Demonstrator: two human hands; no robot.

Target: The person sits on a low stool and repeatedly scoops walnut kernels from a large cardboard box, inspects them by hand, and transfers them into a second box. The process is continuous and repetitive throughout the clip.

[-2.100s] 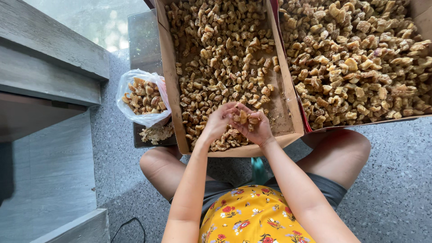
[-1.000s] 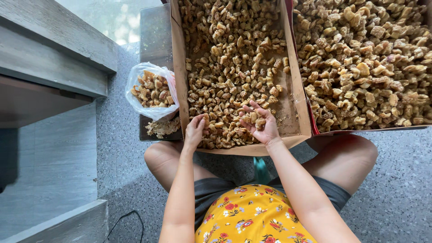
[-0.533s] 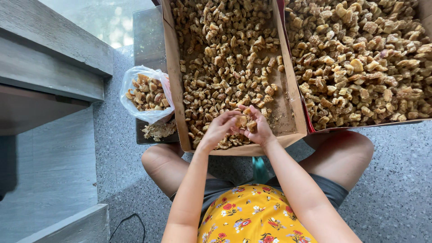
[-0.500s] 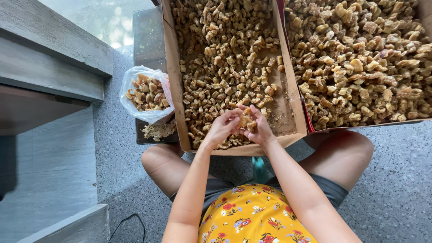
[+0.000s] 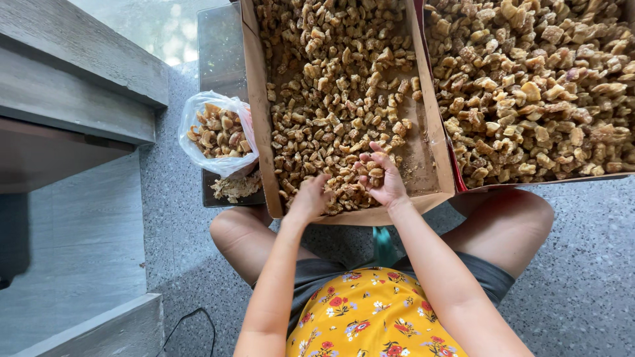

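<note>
At the near edge of the long brown cardboard tray (image 5: 428, 125), the right hand (image 5: 380, 178) cups several golden-brown dried pieces (image 5: 331, 99); the left hand (image 5: 311, 196) rests curled on the heap just beside it. A clear plastic bag (image 5: 218, 135) sits left, a second tray (image 5: 598, 177) right.

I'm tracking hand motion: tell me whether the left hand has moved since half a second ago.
Yes. The left hand has dropped away from the right hand, toward the near edge of the cardboard tray, resting on the brown pieces.
</note>
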